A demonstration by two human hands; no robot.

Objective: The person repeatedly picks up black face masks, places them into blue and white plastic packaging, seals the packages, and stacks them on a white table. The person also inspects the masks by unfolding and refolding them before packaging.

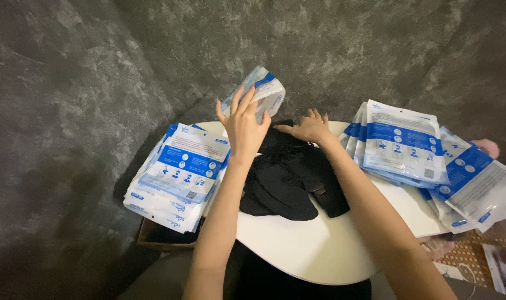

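My left hand (243,126) is raised above the far edge of a white round table (314,250) and holds a blue-and-white plastic pouch (264,94), bent in my fingers. My right hand (310,128) rests flat, fingers spread, on a heap of black face masks (289,178) in the middle of the table. A stack of the same blue-and-white pouches (178,178) lies to the left of the black heap, overhanging the table's edge. Another fanned stack of pouches (408,147) lies to the right.
A grey mottled wall backs the table on all far sides. A brown cardboard box (153,236) sits under the left stack. More pouches (477,189) spill off the right edge above a woven mat and papers (502,266).
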